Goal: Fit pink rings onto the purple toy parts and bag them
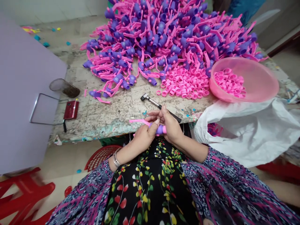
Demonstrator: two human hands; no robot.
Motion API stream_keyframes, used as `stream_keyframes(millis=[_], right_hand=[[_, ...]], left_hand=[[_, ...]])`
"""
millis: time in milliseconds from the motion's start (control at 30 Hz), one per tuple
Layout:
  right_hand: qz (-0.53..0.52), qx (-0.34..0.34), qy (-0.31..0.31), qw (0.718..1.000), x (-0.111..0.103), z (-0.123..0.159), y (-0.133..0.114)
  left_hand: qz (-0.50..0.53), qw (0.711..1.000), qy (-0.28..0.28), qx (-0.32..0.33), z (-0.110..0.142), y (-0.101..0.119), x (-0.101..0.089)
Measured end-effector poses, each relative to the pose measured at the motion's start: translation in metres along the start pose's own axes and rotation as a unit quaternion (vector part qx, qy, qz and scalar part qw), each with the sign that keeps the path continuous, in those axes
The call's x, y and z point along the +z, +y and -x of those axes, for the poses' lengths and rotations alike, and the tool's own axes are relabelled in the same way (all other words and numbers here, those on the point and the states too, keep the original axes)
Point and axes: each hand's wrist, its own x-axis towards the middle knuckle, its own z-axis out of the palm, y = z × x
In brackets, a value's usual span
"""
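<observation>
While both hands meet at the near edge of the worn stone bench, the left hand and right hand are clamped together on a small purple plastic tube with a pink strap. Just beyond the fingers lies a small metal hammer with a black handle. Farther out spread loose pink plastic rings and a large heap of purple-and-pink parts. Beyond the right hand, a pink plastic bowl holds more rings beside a white plastic sack.
</observation>
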Motion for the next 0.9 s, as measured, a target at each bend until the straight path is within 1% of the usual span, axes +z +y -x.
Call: stream_keyframes(millis=[100, 133, 333, 467, 600, 767, 833, 900], right_hand=[[-0.014, -0.013, 0.011, 1.000, -0.003, 0.004, 0.004], [-0.019, -0.019, 0.015, 1.000, -0.004, 0.005, 0.005], [-0.049, -0.024, 0.004, 0.998, -0.010, 0.011, 0.013], [-0.028, -0.030, 0.007, 0.999, -0.013, 0.012, 0.017], [0.007, -0.032, -0.002, 0.999, -0.016, 0.013, 0.023], [-0.003, -0.036, -0.014, 0.999, -0.016, 0.015, 0.026], [0.006, -0.043, -0.001, 0.999, -0.014, 0.016, 0.025], [0.021, -0.066, 0.025, 0.997, -0.012, 0.017, 0.025]], left_hand=[[-0.112, 0.992, 0.013, 0.053, 0.004, 0.003, -0.001], [-0.143, 0.988, 0.012, 0.060, 0.005, 0.004, -0.001], [-0.251, 0.967, -0.003, 0.047, 0.011, 0.017, 0.001], [-0.308, 0.951, -0.014, 0.023, 0.013, 0.020, 0.004], [-0.313, 0.949, -0.020, 0.023, 0.015, 0.017, 0.005], [-0.302, 0.953, -0.017, 0.020, 0.016, 0.014, 0.006], [-0.294, 0.956, -0.012, 0.017, 0.016, 0.015, 0.006], [-0.290, 0.957, -0.005, 0.010, 0.015, 0.016, 0.006]])
